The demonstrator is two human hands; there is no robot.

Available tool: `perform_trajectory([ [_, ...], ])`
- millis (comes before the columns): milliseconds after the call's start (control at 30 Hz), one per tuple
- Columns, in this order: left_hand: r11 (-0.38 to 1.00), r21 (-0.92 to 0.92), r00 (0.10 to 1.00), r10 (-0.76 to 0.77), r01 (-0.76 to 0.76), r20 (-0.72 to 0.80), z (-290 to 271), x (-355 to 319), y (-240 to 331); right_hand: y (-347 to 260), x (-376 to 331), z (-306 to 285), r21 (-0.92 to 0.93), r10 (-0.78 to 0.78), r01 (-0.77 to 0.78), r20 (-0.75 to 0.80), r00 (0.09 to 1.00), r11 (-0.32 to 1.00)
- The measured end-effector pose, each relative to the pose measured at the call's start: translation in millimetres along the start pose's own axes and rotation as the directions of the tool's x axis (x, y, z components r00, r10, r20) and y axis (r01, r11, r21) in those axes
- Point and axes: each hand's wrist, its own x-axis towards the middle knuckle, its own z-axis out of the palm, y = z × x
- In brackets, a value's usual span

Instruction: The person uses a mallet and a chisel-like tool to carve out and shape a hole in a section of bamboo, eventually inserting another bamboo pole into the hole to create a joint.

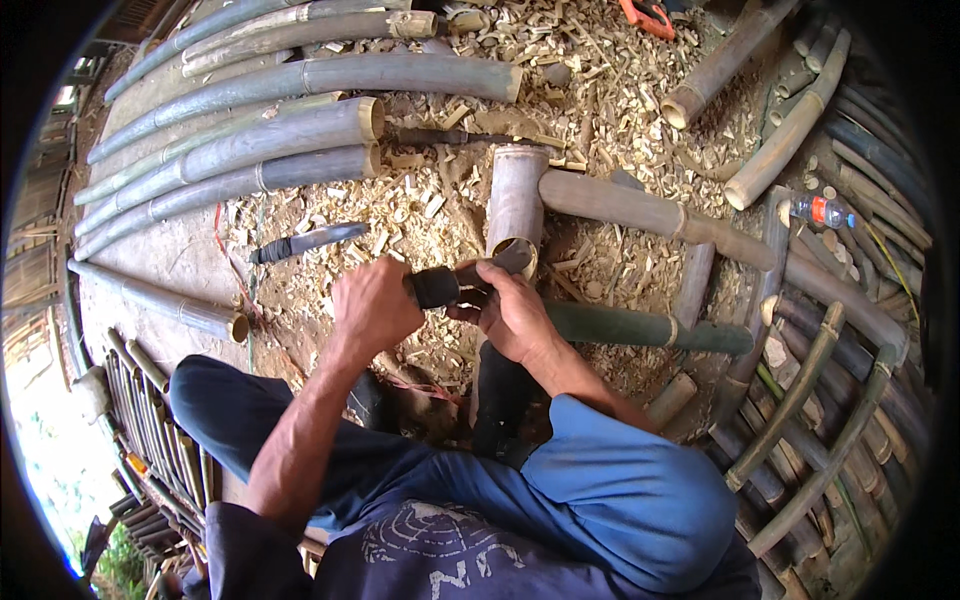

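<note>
My left hand point(375, 303) is closed around the black handle point(434, 288) of a knife, held level above my lap. My right hand point(515, 315) pinches the same knife farther along, its thumb on the dark blade point(512, 261) and its fingers curled beneath. Just behind the blade is the open near end of a thick bamboo piece point(516, 195), which has side poles joined to it on the right. A second knife point(310, 242) with a dark wrapped grip lies on the ground beyond my left hand.
Cut bamboo poles point(320, 78) lie side by side at the far left. Pale wood chips point(610, 100) cover the ground. More bamboo point(800, 400) is piled at the right, near a plastic bottle point(822, 212). An orange tool handle point(648, 18) shows at the far edge.
</note>
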Motion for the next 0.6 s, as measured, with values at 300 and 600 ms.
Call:
perform_trajectory([
  [300, 0.762, 0.561, 0.919, 0.393, -0.324, -0.003, -45, -2, 100, 6, 15, -18, 0.566, 0.009, -0.052, 0.079, 0.997, 0.823],
  [600, 0.993, 0.082, 0.993, 0.089, -0.083, -0.080, -15, -3, 21, 1, 2, 10, 0.081, -0.013, 0.025, -0.141, 0.990, 0.996],
])
